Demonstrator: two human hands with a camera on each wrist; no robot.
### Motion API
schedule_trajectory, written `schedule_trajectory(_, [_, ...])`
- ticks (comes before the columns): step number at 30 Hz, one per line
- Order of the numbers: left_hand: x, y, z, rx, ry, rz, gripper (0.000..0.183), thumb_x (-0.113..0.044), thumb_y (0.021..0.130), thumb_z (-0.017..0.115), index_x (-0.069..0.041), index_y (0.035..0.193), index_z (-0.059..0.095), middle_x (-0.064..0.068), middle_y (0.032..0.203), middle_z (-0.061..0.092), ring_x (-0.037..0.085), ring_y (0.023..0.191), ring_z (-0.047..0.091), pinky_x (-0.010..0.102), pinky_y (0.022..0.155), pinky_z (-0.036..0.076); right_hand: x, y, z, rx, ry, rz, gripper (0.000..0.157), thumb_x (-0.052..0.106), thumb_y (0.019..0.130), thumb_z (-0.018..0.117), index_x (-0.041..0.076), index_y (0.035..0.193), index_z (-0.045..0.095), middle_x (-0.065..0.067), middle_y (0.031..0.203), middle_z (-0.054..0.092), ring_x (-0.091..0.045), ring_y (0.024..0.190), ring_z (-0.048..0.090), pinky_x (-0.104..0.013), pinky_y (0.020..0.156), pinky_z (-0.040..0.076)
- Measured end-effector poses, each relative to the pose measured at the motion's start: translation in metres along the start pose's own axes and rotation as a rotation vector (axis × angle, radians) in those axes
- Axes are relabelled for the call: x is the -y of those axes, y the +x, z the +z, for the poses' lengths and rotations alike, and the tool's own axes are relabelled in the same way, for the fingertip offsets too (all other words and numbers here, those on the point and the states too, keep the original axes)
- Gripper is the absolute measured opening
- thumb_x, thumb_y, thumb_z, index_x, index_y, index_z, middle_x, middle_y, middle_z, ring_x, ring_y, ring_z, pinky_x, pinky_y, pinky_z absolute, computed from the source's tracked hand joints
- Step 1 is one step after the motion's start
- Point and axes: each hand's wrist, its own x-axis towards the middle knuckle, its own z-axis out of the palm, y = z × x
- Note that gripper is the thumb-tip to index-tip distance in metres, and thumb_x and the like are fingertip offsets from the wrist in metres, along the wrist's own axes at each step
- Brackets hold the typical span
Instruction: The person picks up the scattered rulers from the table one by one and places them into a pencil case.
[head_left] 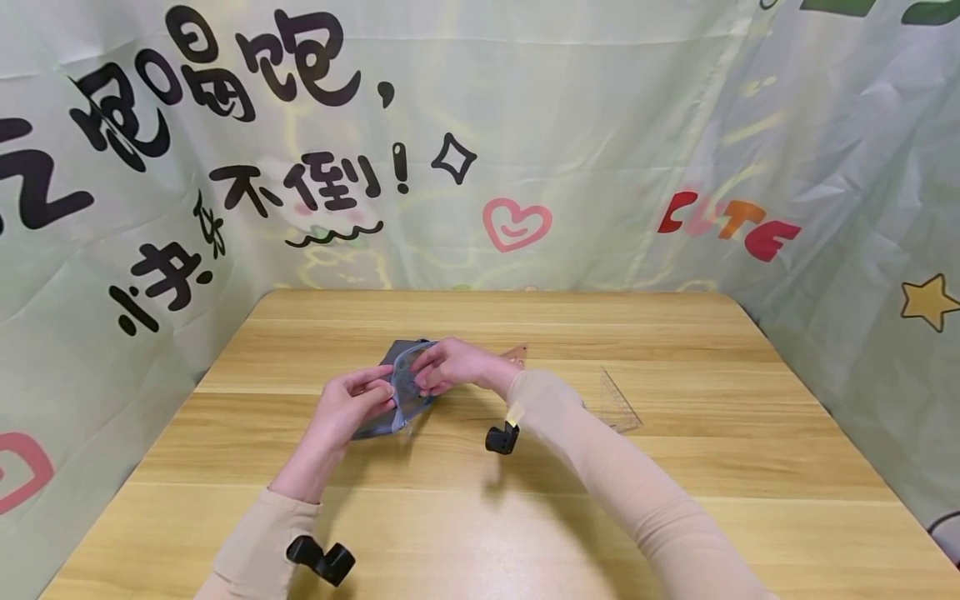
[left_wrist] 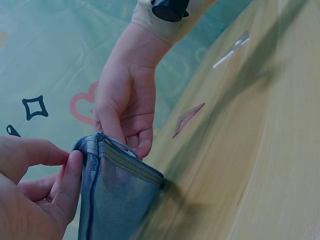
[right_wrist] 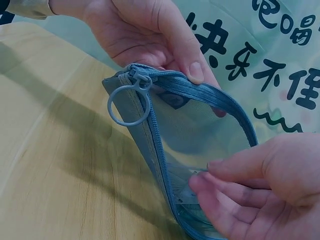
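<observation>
"Head view first: what writing can you read around you?"

"On the hanging cloth (head_left: pixel 585 108) behind my table (head_left: pixel 442 517) I read CUTE, the letters in reds, pale pink and orange, plus big dark characters, among them 喝饱 and 快乐不倒!. The one at the left edge is cut off."

"And on the blue zip pouch (head_left: pixel 408 392)?"

"One small dark mark in the right wrist view; I can't make it out. A ring pull (right_wrist: pixel 141 84) hangs from its zip."

"Where is it, and how are your hands?"

"Tilted between them, left of the table's middle. My left hand (head_left: pixel 351 406) pinches its rim. My right hand (head_left: pixel 459 365) reaches in at the open mouth, thumb and fingertips close together; whether they grip anything, I can't tell."

"Anything in the way?"

"My right sleeve (head_left: pixel 622 467). Beyond that arm lie a pink triangle (head_left: pixel 517 355), partly hidden by my wrist, and a clear set square (head_left: pixel 621 410), its markings too fine to read."
</observation>
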Motion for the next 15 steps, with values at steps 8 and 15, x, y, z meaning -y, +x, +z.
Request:
schedule_trajectory(8, [0.0000,0.0000,0.0006,-0.003,0.005,-0.005,0.044,0.001,0.095,0.057,0.009,0.138,0.050,-0.011,0.081,0.062,-0.002,0.076,0.065,0.013,0.077,0.059,-0.0013,-0.0041,-0.0011,-0.035,-0.113,-0.011,0.041,0.012,0.091,0.070,0.001,0.130,0.063,-0.014,0.122,0.070,-0.007,0.089,0.063,-0.035,0.088,0.060])
schedule_trajectory(15, [0.0014,0.0005,0.0013,0.000,-0.002,-0.007,0.045,0.002,0.095,0.056,0.009,0.139,0.049,-0.012,0.081,0.061,-0.002,0.076,0.065,0.013,0.077,0.059,-0.0031,-0.0062,-0.0031,-0.024,-0.104,-0.015,0.043,0.009,0.089,0.070,0.000,0.130,0.062,-0.017,0.124,0.068,-0.006,0.087,0.063,-0.036,0.087,0.059])
